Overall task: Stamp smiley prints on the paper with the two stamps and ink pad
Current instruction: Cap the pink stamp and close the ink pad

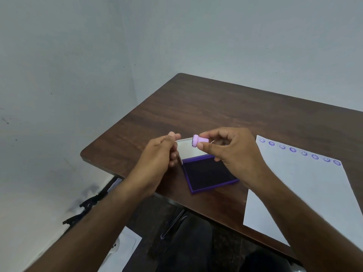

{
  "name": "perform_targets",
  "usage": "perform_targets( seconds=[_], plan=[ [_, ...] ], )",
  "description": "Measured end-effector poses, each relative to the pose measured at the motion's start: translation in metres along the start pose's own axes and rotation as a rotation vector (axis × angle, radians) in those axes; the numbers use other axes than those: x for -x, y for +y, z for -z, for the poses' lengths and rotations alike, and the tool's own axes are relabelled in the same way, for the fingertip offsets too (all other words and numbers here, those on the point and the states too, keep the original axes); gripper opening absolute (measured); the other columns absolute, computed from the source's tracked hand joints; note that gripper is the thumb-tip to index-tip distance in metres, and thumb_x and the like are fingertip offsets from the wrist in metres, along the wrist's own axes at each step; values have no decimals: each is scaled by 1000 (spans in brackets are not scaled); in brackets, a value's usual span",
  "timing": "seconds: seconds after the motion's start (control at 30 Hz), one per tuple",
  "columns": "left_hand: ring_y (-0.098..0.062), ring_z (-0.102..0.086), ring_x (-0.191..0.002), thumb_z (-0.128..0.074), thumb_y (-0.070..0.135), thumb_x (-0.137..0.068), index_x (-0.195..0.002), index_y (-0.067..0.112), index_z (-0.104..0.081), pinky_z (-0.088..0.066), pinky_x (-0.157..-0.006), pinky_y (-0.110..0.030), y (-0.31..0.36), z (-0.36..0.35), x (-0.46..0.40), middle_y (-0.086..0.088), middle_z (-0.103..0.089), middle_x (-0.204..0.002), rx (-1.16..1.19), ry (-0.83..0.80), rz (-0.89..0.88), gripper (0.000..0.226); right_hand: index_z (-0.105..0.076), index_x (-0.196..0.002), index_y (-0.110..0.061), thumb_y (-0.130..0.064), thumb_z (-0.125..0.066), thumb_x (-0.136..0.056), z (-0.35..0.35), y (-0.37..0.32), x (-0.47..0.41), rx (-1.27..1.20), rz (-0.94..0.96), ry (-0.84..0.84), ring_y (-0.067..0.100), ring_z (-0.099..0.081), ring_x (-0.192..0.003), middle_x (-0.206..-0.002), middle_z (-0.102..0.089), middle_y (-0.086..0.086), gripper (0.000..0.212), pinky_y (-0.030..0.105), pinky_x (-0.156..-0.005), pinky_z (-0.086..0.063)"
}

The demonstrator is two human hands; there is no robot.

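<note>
Your right hand (233,154) pinches a pink stamp (199,140) between thumb and fingers, held sideways in the air above the far edge of the open ink pad (208,174). Your left hand (157,156) is beside it, fingers curled; can't tell if it grips anything. Pad sits on the table (196,107), left of the paper (306,195). A row of purple prints (298,151) runs along the paper's far edge.

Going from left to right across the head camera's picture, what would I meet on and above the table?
Left hand → pink stamp held in the right hand above the open ink pad → paper with its row of prints.
</note>
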State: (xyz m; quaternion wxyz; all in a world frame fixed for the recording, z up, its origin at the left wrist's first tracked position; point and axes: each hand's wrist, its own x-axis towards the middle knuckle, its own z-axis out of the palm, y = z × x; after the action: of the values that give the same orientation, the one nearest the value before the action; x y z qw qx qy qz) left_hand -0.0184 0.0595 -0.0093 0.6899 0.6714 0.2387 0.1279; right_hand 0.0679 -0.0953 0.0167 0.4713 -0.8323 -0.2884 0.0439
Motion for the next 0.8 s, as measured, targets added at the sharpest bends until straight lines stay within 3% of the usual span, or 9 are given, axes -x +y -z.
perform_targets(
  seconds=[0.13, 0.2, 0.27, 0.4, 0.63, 0.8],
  plan=[
    [-15, -41, -67, -41, 31, -101, -90, 10, -58, -40, -70, -35, 3, 4, 4, -2, -47, -69, -74, -100, 20, 29, -75, -101, -19, -32, -75, -77, -2, 1, 0, -26, 4, 0, 6, -61, -62, -80, -70, -8, 28, 15, -57, -45],
    [-15, -49, -71, -47, 27, -100, -111, 12, -63, -47, -76, -33, 4, 3, 5, -5, -55, -74, -64, -83, -37, 25, -75, -100, -20, -33, -76, -76, -4, 1, -1, -31, 12, 4, 7, -62, -64, -82, -72, -7, 27, 16, -58, -47],
    [-12, -65, -83, -58, 24, -94, -130, 19, -57, -54, -85, -28, 4, 2, 7, -3, -73, -92, -17, 6, -118, 37, -75, -99, -22, -32, -77, -75, -6, 0, -1, -47, 21, 7, 6, -63, -62, -79, -72, -8, 26, 17, -57, -50],
    [-6, -65, -112, -61, 22, -89, -134, 17, -55, -47, -102, -25, 4, -4, 8, 6, -70, -121, 281, -83, -137, 46, -75, -94, -26, -32, -78, -74, -10, -3, 0, -69, 50, 15, 0, -61, -52, -71, -72, -8, 21, 11, -53, -50],
    [-17, -63, -118, -52, 17, -95, -137, 9, -49, -47, -105, -30, 5, -9, 3, -3, -67, -126, 595, -237, -10, 43, -71, -92, -32, -29, -78, -75, -13, -5, 0, -27, 115, 35, 2, -64, -74, -75, -69, -19, 19, 7, -62, -51],
    [-19, -61, -121, -50, 13, -96, -137, 8, -48, -47, -102, -32, 6, -8, 1, -5, -65, -129, 700, -286, 27, 42, -71, -93, -32, -31, -77, -75, -15, -4, -1, 11, 146, 74, -1, -64, -80, -78, -67, -23, 19, 7, -66, -51]
  ],
)
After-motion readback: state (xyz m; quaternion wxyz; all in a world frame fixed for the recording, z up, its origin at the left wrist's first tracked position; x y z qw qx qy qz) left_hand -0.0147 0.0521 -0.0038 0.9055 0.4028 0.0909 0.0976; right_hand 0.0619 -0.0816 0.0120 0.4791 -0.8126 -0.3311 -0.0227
